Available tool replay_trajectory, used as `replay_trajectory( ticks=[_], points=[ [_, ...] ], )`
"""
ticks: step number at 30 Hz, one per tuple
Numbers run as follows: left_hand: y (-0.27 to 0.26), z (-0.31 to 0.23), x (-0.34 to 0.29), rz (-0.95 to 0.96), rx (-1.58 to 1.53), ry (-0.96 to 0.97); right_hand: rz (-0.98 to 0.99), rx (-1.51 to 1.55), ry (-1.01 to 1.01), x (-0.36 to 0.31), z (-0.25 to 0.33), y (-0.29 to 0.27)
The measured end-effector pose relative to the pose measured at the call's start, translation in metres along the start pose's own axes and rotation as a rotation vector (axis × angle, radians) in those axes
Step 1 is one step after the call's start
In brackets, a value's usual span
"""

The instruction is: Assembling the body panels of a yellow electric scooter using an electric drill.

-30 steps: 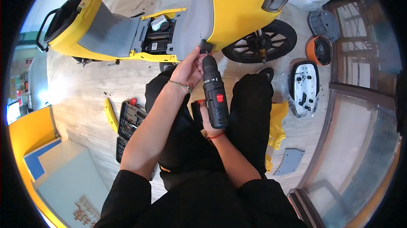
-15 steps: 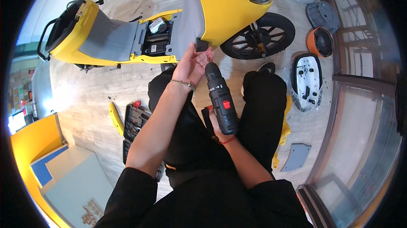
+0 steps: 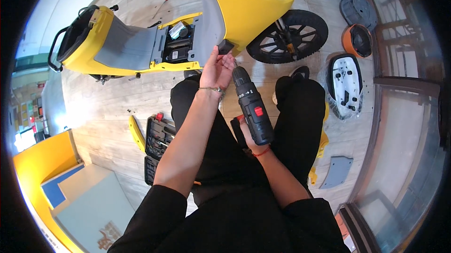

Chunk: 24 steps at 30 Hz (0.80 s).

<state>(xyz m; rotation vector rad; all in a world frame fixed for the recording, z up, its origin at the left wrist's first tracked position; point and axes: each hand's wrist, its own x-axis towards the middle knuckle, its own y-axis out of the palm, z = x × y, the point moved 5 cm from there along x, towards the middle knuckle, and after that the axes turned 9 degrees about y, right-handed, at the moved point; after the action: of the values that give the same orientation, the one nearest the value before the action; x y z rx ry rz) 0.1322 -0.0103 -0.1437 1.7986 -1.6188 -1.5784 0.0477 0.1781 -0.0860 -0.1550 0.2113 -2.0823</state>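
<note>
In my right hand [image 3: 253, 141] is a black cordless drill [image 3: 253, 112] with a red button, its fingers wrapped round the grip. The drill's nose points up and away, close to the fingertips of my left hand [image 3: 219, 71]. That hand is palm up with its fingers curled; the thumb rests against a small black block [image 3: 226, 46] at the lower corner of the scooter's grey and yellow front panel [image 3: 235, 8]. Whether the block is fixed to the panel cannot be made out. Any small part between the fingertips and the drill bit is too small to tell.
The yellow scooter's open floor bay [image 3: 180, 41] shows black parts inside. A toolbox [image 3: 159, 135] lies open at left, beside a yellow trim piece [image 3: 136, 133]. To the right are the front wheel [image 3: 287, 36], an orange-rimmed part [image 3: 357, 40], a white-lined shell [image 3: 346, 83] and a grey panel [image 3: 336, 172].
The view has shifted slightly, so the toolbox and both hands sit a little farther right. My hands keep the same hold, with the drill's nose still near the left fingertips.
</note>
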Motion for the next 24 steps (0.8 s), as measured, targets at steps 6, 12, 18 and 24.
replay_trajectory(
  ticks=[6,12,18,24],
  points=[
    [0.006,0.004,-0.006,0.074,-0.068,0.002,0.049,0.078,0.048,0.005,0.003,0.003],
    [0.011,-0.006,-0.016,0.128,0.143,-0.094,0.041,0.169,0.079,0.019,-0.002,0.017],
    [0.012,-0.012,-0.017,0.166,0.268,-0.14,0.052,0.054,0.028,0.019,-0.011,0.032],
    [0.013,-0.012,-0.019,0.17,0.259,-0.175,0.045,0.219,0.096,0.017,-0.016,0.039]
  ],
)
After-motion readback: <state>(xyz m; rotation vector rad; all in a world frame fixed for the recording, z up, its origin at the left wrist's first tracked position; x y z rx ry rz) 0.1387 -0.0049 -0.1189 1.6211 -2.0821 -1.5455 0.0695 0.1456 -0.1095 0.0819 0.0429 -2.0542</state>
